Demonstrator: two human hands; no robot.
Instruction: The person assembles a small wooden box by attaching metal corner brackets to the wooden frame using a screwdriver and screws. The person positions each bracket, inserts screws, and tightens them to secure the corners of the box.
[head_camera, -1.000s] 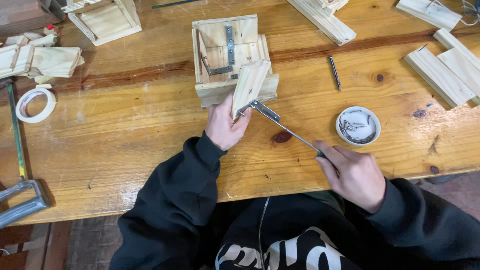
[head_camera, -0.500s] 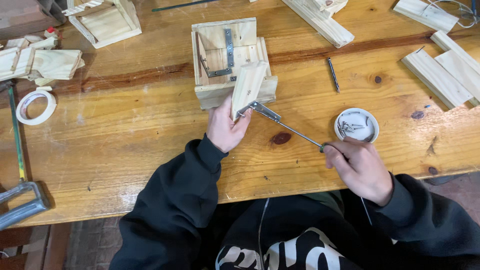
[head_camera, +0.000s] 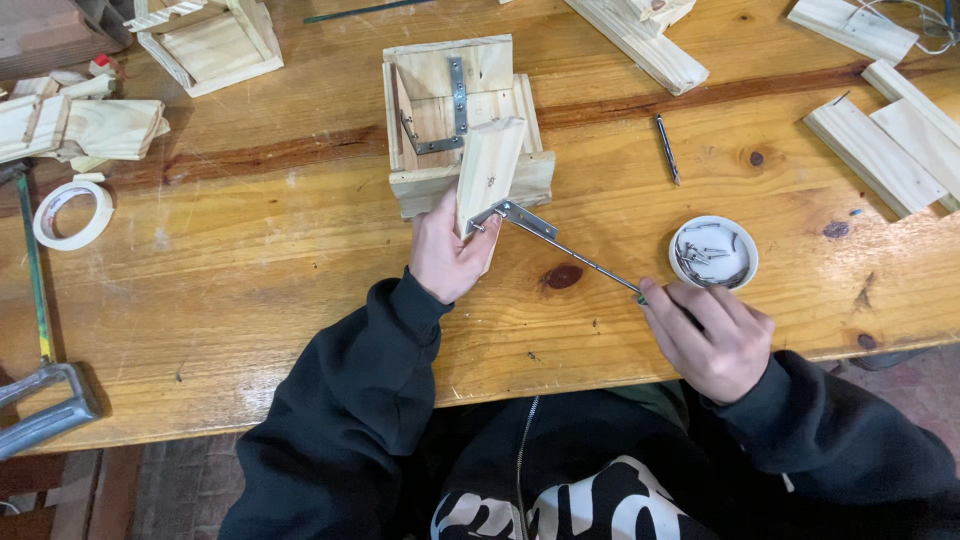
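Left hand (head_camera: 447, 252) steadies wood block (head_camera: 489, 170); right hand (head_camera: 712, 335) apparently grips screwdriver (head_camera: 585, 265)

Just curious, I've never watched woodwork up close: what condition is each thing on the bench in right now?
Left hand: gripping the wood block.
Wood block: held tilted against the wooden box.
Wooden box: open, metal bracket inside.
Right hand: closed around the screwdriver.
Screwdriver: tip at the angle bracket.
White dish: holding screws.
Tape roll: lying flat.
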